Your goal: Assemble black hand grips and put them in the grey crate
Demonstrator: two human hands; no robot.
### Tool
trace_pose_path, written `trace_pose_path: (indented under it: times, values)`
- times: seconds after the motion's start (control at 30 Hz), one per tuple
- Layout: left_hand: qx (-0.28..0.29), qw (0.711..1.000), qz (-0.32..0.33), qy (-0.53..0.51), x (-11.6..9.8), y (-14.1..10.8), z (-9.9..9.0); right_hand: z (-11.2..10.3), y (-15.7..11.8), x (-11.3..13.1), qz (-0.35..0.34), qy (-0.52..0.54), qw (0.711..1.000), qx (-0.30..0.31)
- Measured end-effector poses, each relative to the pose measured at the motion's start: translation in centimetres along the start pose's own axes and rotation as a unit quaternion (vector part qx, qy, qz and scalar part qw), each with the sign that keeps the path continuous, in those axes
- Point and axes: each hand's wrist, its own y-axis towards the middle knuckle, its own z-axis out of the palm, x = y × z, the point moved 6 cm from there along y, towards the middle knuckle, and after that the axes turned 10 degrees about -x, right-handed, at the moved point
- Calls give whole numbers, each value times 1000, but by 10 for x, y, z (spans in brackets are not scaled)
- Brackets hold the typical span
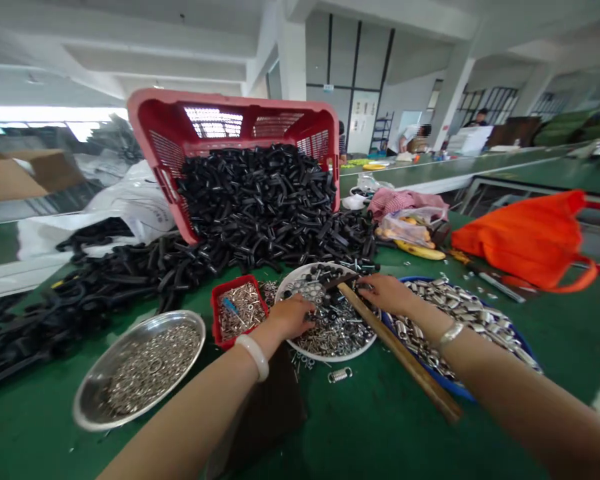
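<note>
A round white tray (337,357) holds loose bolts, small black parts and other metal fittings. My left hand (291,316) is at its left side, fingers curved over the fittings, with a gap between thumb and forefinger. At the far right of the tray, my right hand (384,293) has its fingers drawn together beside the hammer head; what they pinch is hidden. The hammer (399,347) rests across the tray rim, its wooden handle slanting toward me under my right forearm. A metal spring (340,375) lies on the green table just in front of the tray.
Left of the tray stand a red bin (216,313) of screws and a steel dish (87,393) of small rings. A blue tray (467,393) of metal sleeves is on the right. Behind, a tipped red crate (150,107) spills black parts (260,200). An orange bag (525,233) lies right.
</note>
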Motion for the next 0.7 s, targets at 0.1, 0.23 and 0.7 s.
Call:
trace_pose_path:
  times: [0.1,0.23,0.7]
  values:
    - [8,1000,-19,15,7,-2,6,-13,-27,-48,79,-69,994,24]
    - [-24,998,-19,63,14,-3,4,-6,-71,-83,92,-105,980,140]
    - [45,997,51,40,-33,-19,2,25,-75,-99,175,144,966,126]
